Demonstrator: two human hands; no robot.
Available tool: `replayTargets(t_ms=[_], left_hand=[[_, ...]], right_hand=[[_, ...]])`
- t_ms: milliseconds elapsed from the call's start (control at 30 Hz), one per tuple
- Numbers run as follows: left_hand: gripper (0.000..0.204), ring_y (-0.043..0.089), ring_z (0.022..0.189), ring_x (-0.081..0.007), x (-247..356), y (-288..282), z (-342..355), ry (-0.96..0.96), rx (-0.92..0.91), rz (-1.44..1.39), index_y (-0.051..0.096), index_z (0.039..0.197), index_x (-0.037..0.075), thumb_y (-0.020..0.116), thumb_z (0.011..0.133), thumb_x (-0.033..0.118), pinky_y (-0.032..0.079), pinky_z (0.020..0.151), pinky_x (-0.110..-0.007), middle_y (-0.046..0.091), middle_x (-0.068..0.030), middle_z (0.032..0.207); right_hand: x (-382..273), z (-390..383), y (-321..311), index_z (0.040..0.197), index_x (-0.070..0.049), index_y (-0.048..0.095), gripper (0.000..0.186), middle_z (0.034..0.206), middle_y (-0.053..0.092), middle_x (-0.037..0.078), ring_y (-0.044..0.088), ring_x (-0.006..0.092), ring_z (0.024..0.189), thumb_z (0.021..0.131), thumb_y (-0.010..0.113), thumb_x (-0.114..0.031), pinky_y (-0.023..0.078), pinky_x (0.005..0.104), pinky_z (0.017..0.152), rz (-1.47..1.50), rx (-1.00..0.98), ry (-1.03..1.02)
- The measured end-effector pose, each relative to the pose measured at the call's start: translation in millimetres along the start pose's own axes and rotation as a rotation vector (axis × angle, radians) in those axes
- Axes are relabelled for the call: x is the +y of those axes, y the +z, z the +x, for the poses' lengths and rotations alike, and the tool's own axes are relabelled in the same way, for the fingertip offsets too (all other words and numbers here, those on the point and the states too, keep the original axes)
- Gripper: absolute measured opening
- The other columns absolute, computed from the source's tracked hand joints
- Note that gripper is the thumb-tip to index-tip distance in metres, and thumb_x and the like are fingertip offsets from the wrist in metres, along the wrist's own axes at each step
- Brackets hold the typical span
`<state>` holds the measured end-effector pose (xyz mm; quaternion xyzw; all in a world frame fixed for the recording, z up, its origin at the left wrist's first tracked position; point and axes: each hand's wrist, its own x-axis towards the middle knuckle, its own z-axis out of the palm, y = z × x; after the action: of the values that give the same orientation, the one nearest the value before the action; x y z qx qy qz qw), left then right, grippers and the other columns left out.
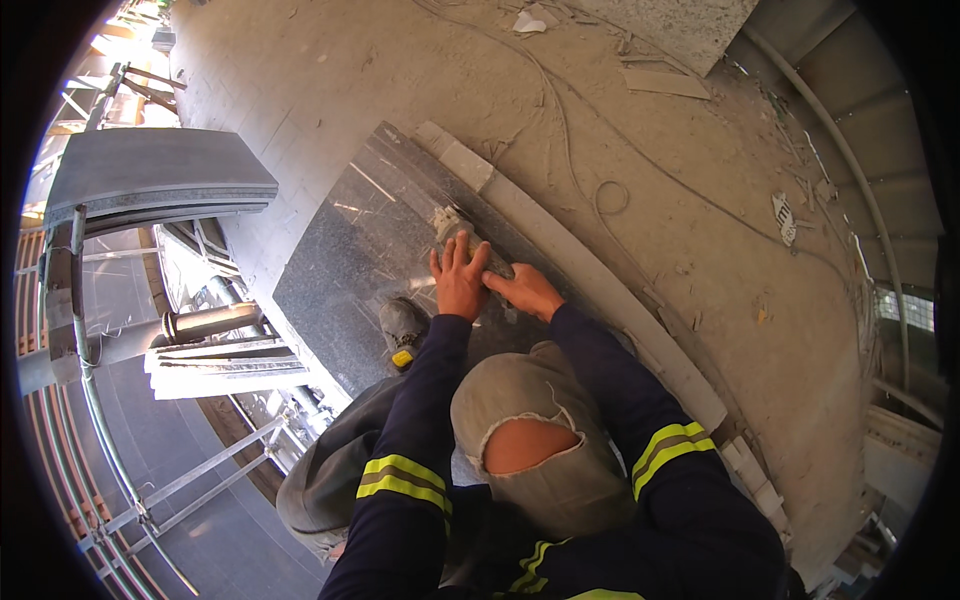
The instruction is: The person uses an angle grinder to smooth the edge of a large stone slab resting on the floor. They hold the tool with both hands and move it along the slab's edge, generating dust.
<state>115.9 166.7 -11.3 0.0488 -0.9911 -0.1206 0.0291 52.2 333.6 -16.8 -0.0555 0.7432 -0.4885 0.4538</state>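
Note:
A dark, polished stone slab [340, 240] lies in front of me, dusty in patches. My left hand [462, 285] is over it, palm down, with its fingers stretched out and apart. Close beside, my right hand [527, 291] reaches in from the right, fingers curled and touching the left hand. Under and just beyond my fingers is a dusty grey-brown object [446, 222]; the hands partly cover it and its kind cannot be made out. Left of my left wrist, a grey shoe-like thing [402, 320] rests on the slab, with a yellow patch at its near end.
A long pale stone strip [560, 260] runs along the slab's right side. Cables [640, 145] trail over the dusty floor. At left are stacked slabs [160, 170] and metal scaffold pipes [95, 350]. My bent knee [530, 445], in torn trousers, is below my hands.

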Motion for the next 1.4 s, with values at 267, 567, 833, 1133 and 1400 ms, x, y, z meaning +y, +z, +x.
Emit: replayTargets(t_ms=[267, 567, 833, 1133, 1400], left_hand=[[0.064, 0.042, 0.148, -0.043, 7, 0, -5, -0.002, 0.002, -0.012, 0.06, 0.141, 0.025, 0.078, 0.081, 0.018, 0.021, 0.123, -0.067, 0.042, -0.0184, 0.162], [0.063, 0.044, 0.146, -0.0446, 0, 2, -3, -0.002, 0.013, -0.032, 0.062, 0.14, 0.023, 0.078, 0.079, 0.015, 0.03, 0.118, -0.065, 0.044, -0.0202, 0.161], [0.067, 0.044, 0.144, -0.0506, -22, 2, 18, 0.026, -0.003, -0.108, 0.062, 0.14, 0.02, 0.077, 0.076, 0.005, 0.045, 0.115, -0.054, 0.044, -0.0242, 0.161], [0.065, 0.045, 0.142, -0.0533, -9, -4, 11, 0.017, -0.025, -0.096, 0.062, 0.139, 0.018, 0.077, 0.078, 0.005, 0.048, 0.112, -0.054, 0.043, -0.0248, 0.16], [0.065, 0.043, 0.144, -0.0529, 5, -4, 1, 0.024, -0.005, -0.102, 0.062, 0.14, 0.02, 0.076, 0.079, 0.005, 0.051, 0.109, -0.055, 0.042, -0.0244, 0.161]], right_hand=[[11, -3, 4, 0.128, 0.021, 0.059, 0.093, 0.118, 0.07, 0.034, 0.07, 0.0378, 0.115, 0.089, 0.071, -0.062, 0.054, 0.0415, 0.094, -0.066, 0.108, -0.041], [5, 1, 2, 0.144, 0.024, 0.045, 0.11, 0.144, 0.053, 0.043, 0.054, 0.0461, 0.14, 0.088, 0.068, -0.067, 0.043, 0.0434, 0.116, 0.017, -0.034, 0.008], [0, 28, 16, 0.11, 0.013, 0.066, 0.073, 0.08, 0.067, 0.015, 0.065, 0.0214, 0.068, 0.091, 0.071, -0.058, 0.048, 0.037, 0.059, -0.021, 0.128, -0.056], [-7, 11, 5, 0.122, 0.02, 0.058, 0.088, 0.101, 0.064, 0.025, 0.062, 0.0282, 0.087, 0.089, 0.072, -0.061, 0.045, 0.0369, 0.072, 0.023, 0.025, 0.023], [2, -4, 1, 0.112, 0.015, 0.067, 0.078, 0.095, 0.072, 0.022, 0.071, 0.0296, 0.091, 0.089, 0.072, -0.059, 0.053, 0.0398, 0.081, -0.001, 0.047, -0.007]])
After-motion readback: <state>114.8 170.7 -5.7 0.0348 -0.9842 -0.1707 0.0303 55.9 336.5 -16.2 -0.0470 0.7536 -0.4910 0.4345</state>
